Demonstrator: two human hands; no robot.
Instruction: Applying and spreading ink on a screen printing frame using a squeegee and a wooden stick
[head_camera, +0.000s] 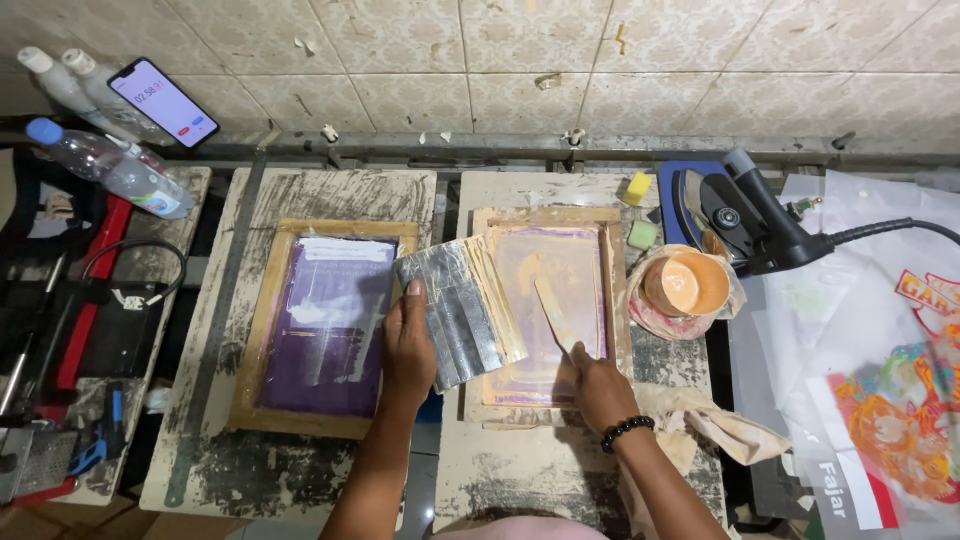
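Observation:
Two wooden screen-printing frames lie side by side on worn boards. The left frame (322, 325) has a purple mesh with white tape. My left hand (408, 345) rests between the frames and holds a silver-taped squeegee block (458, 308) tilted over the right frame's left edge. The right frame (552, 300) has a pale pinkish mesh. My right hand (600, 385), with a black bead bracelet at the wrist, grips a flat cream spatula (556, 313) whose blade lies on that mesh.
An orange bowl (686, 284) wrapped in plastic stands right of the frames, with a black iron (750, 212) behind it. Printed sheets (890, 400) lie far right. A rag (720, 425), sponges (637, 187), bottles (110, 165), a phone (163, 101) and tools (60, 330) surround the boards.

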